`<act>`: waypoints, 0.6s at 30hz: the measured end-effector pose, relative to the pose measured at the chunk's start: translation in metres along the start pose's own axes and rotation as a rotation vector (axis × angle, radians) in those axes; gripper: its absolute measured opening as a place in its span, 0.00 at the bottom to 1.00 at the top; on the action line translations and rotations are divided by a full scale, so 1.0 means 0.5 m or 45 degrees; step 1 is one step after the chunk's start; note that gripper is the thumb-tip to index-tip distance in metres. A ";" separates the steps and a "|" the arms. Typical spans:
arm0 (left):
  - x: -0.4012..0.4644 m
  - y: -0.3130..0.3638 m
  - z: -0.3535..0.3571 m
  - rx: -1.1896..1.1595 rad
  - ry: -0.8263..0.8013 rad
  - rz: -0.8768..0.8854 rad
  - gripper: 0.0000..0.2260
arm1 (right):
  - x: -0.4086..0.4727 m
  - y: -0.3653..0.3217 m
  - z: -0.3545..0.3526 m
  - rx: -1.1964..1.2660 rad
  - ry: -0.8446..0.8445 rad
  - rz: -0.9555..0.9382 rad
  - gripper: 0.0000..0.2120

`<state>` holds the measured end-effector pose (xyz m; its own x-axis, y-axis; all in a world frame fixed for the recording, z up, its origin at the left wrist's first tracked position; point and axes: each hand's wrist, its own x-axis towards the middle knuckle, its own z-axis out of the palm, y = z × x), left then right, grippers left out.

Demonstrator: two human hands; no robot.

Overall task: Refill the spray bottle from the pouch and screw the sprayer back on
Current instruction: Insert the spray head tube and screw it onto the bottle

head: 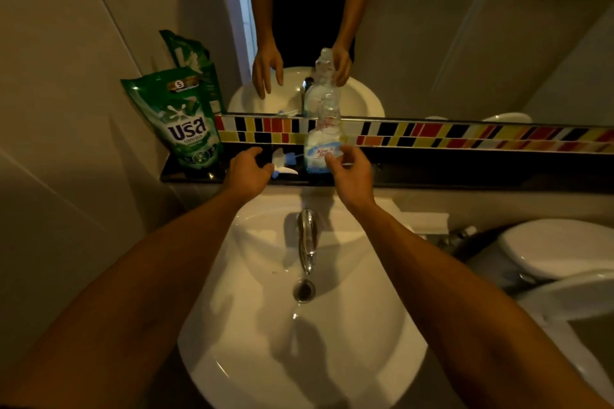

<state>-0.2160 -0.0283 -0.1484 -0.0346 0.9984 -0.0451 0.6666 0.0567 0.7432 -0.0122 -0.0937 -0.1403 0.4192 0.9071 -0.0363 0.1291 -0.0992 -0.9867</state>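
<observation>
A clear spray bottle [324, 119] with a white and blue label stands upright on the dark shelf [465, 173] behind the sink, with no sprayer on its neck. The white and blue sprayer [282, 165] lies on the shelf just left of the bottle. A green refill pouch [186, 123] leans on the wall at the shelf's left end. My right hand [352, 176] is at the bottle's lower right, thumb and fingers spread against the label without wrapping it. My left hand [247, 173] hovers with fingers apart right beside the sprayer, holding nothing.
A white basin [382, 325] with a chrome tap [307, 239] lies below my arms. A mirror above a coloured tile strip [465, 134] reflects my hands and the bottle. A toilet [561, 249] stands to the right.
</observation>
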 end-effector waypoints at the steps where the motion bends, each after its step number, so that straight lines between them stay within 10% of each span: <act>1: 0.004 0.004 0.008 0.005 0.005 0.006 0.26 | 0.006 -0.003 -0.012 -0.019 0.007 -0.025 0.19; 18: 0.099 -0.018 0.133 0.037 -0.033 -0.132 0.30 | 0.173 -0.081 -0.037 -0.260 -0.436 -0.253 0.32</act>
<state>-0.1741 0.0205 -0.2016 -0.0853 0.9867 -0.1385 0.6817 0.1592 0.7141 0.0356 -0.0189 -0.1007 0.0507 0.9965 0.0665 0.3667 0.0434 -0.9293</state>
